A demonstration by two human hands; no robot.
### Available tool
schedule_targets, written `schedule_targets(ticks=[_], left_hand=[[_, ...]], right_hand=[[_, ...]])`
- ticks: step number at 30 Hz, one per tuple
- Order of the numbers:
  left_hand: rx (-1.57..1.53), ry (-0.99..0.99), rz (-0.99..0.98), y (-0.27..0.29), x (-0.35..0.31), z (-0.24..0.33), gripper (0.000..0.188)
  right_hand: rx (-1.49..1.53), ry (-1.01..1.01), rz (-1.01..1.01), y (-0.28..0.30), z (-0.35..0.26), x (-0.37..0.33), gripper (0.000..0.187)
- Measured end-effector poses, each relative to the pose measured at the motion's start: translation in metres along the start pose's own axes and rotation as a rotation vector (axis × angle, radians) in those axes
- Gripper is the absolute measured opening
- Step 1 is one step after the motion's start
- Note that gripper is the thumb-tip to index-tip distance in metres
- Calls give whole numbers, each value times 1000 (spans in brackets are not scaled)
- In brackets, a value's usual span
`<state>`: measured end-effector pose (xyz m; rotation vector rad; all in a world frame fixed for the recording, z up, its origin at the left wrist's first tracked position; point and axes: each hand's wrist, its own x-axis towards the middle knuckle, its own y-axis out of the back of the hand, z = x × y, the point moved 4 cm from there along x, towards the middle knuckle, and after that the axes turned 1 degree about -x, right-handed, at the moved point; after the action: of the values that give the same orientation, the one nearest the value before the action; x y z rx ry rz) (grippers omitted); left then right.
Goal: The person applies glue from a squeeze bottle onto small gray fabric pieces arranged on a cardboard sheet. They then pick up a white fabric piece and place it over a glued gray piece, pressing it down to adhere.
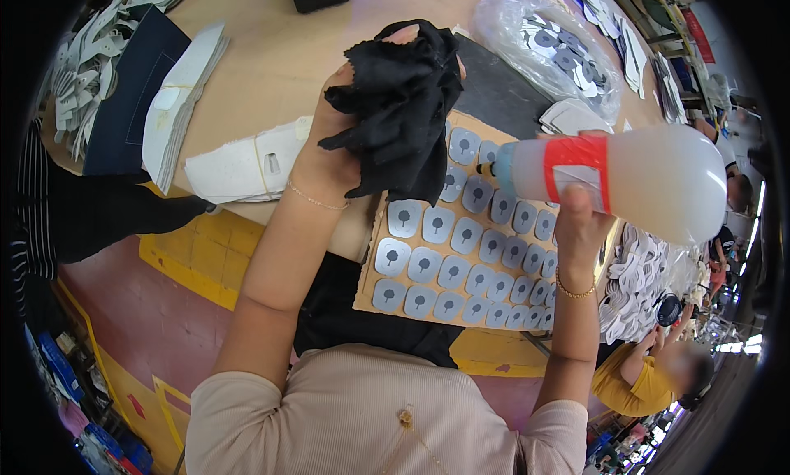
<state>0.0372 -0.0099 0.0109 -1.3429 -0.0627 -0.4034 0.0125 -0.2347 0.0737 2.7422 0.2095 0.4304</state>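
so the right hand (583, 216) has its grip wrapped round a cloudy squeeze bottle (650, 179), long axis running left-right over the cardboard sheet (364, 296) of grey patches (438, 224), nozzle (487, 169) pointing left toward the black cloth (403, 113) clamped in the left hand (332, 142)

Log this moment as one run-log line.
left hand: holding crumpled black cloth | right hand: gripping red-labelled translucent plastic bottle, nozzle pointing left | below: brown cardboard sheet with rounded grey pieces

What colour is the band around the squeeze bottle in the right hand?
The band is red with a whitish patch, shown in the head view.
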Motion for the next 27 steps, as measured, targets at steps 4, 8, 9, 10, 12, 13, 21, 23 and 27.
schedule_targets(ticks=[4,8,9,10,12,13,21,23,27], left_hand=[[-100,0,-33,-9,1,-3,36],[-185,31,115,-2,1,-5,30],[-169,23,19,-1,2,-3,34],[-152,13,-77,1,3,0,38],[-31,0,-187,1,2,2,42],[62,-2,-207,-2,4,1,42],[-349,150,-115,-7,5,1,40],[-468,213,-213,-6,9,-1,42],[-326,87,-195,-4,5,-1,46]], right_hand=[[63,31,73,-11,-4,3,72],[630,101,121,-4,-13,9,71],[829,155,153,-1,-18,11,68],[1035,149,169,6,-24,13,72],[1302,164,117,21,-44,23,82],[1288,208,41,32,-54,28,78],[217,-8,-2,6,-16,-10,70],[204,-35,-58,-10,-9,-21,69],[-93,6,-234,-21,-10,-25,66]])
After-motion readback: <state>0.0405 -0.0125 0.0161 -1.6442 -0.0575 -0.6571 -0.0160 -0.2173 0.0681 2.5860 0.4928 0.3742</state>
